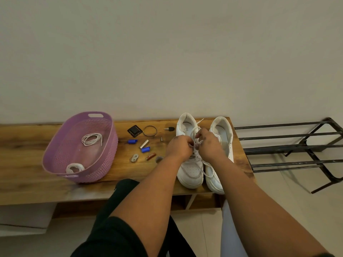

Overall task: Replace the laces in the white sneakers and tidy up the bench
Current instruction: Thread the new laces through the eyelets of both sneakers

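Sneakers (191, 169) crowd bench's (27, 164) right edge, basket (104, 164) left.

Head view; downward (near bench (27, 175))

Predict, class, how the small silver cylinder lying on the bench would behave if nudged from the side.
The silver cylinder looks round and smooth, so it would probably roll across the flat wooden bench. It seems small, so likely light.

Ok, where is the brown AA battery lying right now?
In the head view, the brown AA battery lies on the wooden bench, right of the purple plastic basket, just below a blue cap and beside the left hand.
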